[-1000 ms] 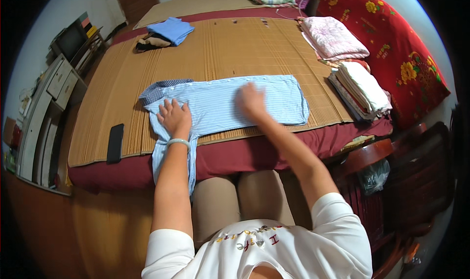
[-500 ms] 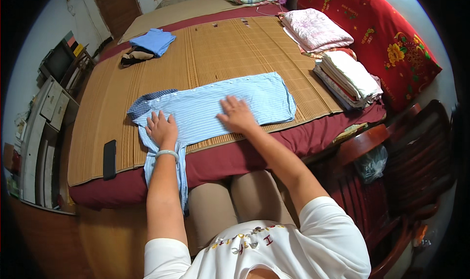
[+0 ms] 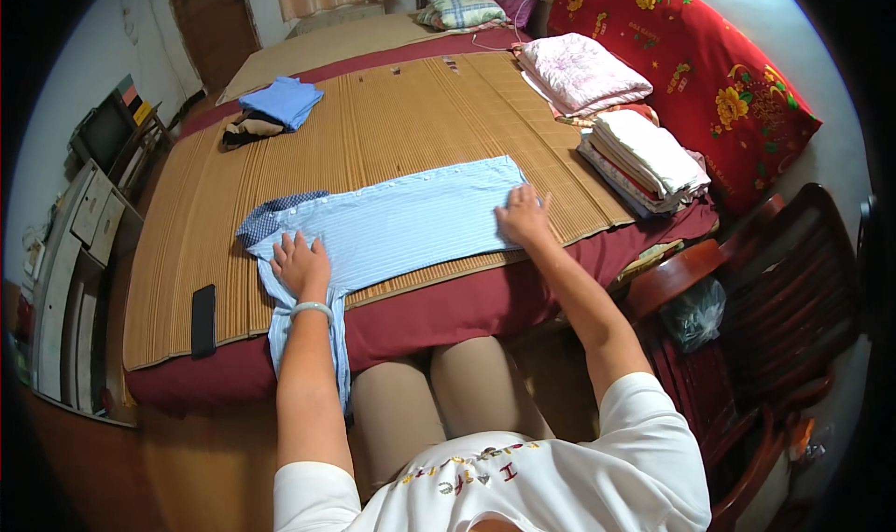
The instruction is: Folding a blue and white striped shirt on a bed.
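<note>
A light blue striped button shirt (image 3: 411, 219) lies folded lengthwise on the bamboo mat, its dark dotted collar at the left. One sleeve hangs over the bed's near edge. My left hand (image 3: 301, 265) rests flat on the shirt near the collar and shoulder, fingers spread, with a pale bangle on the wrist. At the shirt's right end, my right hand (image 3: 525, 217) lies palm down over the hem, fingers loosely apart. Neither hand grips the cloth.
The bamboo mat (image 3: 392, 112) covers the bed. A black phone (image 3: 203, 320) lies at its left front. Folded blue clothes (image 3: 287, 101) sit farther back. Stacked white linens (image 3: 646, 155) and a pink floral quilt (image 3: 583, 70) line the right side. A dark wooden chair (image 3: 775, 317) stands at right.
My right hand has slid right across the shirt from its middle to the hem end. My left hand stays near the collar. The whole view has shifted slightly.
</note>
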Tool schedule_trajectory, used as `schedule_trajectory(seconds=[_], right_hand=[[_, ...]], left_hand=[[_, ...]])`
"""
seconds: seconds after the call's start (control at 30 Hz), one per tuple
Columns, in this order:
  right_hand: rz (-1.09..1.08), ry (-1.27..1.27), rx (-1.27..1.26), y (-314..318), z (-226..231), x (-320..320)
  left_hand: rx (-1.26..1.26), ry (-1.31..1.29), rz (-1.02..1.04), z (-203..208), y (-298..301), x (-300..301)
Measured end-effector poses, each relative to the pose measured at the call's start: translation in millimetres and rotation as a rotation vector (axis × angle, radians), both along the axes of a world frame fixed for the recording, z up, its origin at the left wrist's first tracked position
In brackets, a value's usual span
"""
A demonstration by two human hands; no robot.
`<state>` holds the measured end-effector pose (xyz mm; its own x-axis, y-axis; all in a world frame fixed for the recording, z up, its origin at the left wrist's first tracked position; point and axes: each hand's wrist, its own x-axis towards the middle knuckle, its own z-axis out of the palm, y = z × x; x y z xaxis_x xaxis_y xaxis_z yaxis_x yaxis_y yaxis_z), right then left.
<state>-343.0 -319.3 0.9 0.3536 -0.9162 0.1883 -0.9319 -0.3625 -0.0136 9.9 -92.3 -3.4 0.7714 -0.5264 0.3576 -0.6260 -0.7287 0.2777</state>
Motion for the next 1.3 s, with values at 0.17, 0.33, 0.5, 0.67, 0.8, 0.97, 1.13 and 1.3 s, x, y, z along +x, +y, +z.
schedule_trajectory(seconds=[0.17, 0.33, 0.5, 0.67, 0.8, 0.97, 1.13, 1.3], right_hand=[[0.526, -0.23, 0.068, 69.9, -2.9, 99.4], [0.912, -0.226, 0.132, 111.1, -9.8, 148.8], [0.742, -0.206, 0.071, 51.6, -6.7, 125.6], [0.268, -0.162, 0.01, -41.7, -11.3, 50.5], [0.131, -0.126, 0.025, -68.5, -5.9, 18.3], [0.051, -0.097, 0.027, -65.9, -4.5, 21.3], [0.102, -0.049, 0.051, -33.5, -0.7, 60.7], [0.672, -0.2, 0.155, 75.5, 3.5, 131.4]], left_hand=[[0.007, -0.024, 0.006, 1.2, 1.1, -1.1], [-0.012, 0.001, -0.019, 1.7, 1.4, -3.8], [0.011, 0.024, -0.012, 7.5, 3.5, -5.3], [0.032, -0.014, 0.002, 2.2, -2.4, -0.5], [0.041, -0.012, 0.012, 4.2, -1.0, -0.8], [0.009, 0.009, 0.004, 2.7, -0.2, -0.8], [0.018, -0.005, -0.003, 0.5, -5.7, -5.3], [0.003, -0.013, 0.01, -2.2, 6.9, 3.5]])
